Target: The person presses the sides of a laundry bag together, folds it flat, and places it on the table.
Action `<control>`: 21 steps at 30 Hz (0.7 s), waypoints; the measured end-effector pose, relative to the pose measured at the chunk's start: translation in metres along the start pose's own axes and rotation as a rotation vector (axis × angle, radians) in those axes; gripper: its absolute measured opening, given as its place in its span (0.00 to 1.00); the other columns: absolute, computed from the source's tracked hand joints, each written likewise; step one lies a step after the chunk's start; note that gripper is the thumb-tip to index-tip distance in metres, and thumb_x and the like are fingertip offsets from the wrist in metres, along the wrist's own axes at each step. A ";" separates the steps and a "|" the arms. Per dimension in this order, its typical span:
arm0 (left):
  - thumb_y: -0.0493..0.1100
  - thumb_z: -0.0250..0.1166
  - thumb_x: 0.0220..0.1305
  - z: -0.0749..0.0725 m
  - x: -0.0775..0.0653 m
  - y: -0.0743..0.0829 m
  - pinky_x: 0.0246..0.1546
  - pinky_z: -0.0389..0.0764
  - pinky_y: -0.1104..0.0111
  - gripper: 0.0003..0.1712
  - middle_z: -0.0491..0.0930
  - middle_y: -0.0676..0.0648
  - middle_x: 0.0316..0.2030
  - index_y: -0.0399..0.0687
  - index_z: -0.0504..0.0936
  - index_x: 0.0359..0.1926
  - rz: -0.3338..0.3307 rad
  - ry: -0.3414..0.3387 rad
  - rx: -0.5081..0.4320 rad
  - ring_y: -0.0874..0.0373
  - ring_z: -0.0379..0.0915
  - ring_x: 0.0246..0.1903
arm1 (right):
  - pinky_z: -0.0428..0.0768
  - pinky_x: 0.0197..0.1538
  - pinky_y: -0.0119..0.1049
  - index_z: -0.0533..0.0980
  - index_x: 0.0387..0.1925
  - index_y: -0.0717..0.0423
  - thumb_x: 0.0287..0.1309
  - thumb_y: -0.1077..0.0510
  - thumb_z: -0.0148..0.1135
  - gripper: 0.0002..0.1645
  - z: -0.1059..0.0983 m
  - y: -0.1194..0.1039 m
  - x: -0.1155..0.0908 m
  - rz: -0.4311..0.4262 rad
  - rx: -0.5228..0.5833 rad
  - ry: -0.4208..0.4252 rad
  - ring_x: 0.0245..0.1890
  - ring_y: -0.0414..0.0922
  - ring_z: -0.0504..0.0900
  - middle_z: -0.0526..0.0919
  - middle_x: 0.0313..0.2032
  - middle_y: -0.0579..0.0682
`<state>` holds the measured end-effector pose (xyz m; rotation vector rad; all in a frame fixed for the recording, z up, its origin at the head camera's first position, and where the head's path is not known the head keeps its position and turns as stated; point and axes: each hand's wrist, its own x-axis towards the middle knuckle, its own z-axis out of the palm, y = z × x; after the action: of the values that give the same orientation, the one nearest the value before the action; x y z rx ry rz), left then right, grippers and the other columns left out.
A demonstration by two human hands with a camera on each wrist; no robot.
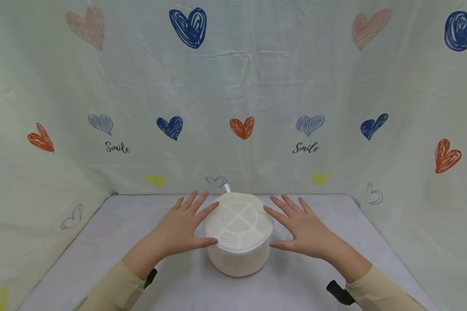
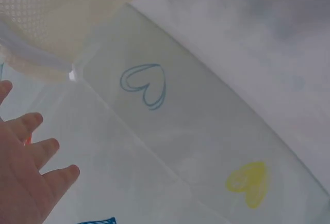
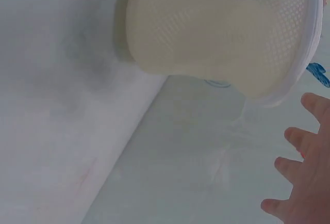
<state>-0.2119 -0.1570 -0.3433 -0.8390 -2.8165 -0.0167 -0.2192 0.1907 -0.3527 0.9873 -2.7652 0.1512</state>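
A round cream mesh laundry bag (image 1: 239, 226) stands upright on the table, with a white-edged mesh top and a small white tab (image 1: 227, 188) at its back. My left hand (image 1: 183, 229) is spread at the bag's left side; its thumb and index finger overlap the bag's edge in the head view, and contact cannot be told. On the other side my right hand (image 1: 305, 229) has its fingers spread, fingertips close to the bag's right edge. Neither hand grips anything. Both wrist views show the bag's mesh wall beyond the spread fingers of the left hand (image 2: 26, 172) and right hand (image 3: 309, 167).
A pale cloth covers the table (image 1: 171, 285). Behind it and at both sides hangs a white curtain (image 1: 249, 86) printed with hearts and the word "Smile". Black straps (image 1: 340, 293) show at both wrists below the beige sleeves (image 1: 381, 289).
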 end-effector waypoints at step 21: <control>0.76 0.55 0.57 -0.004 0.029 0.019 0.67 0.49 0.40 0.54 0.45 0.42 0.76 0.54 0.54 0.76 -0.022 -0.075 -0.094 0.40 0.36 0.74 | 0.41 0.69 0.63 0.53 0.76 0.38 0.56 0.20 0.45 0.52 0.010 -0.019 0.047 -0.109 0.074 -0.017 0.75 0.53 0.44 0.46 0.76 0.46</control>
<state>-0.2243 -0.1254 -0.3351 -0.8461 -2.9149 -0.1240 -0.2442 0.1455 -0.3511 1.1598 -2.7302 0.2305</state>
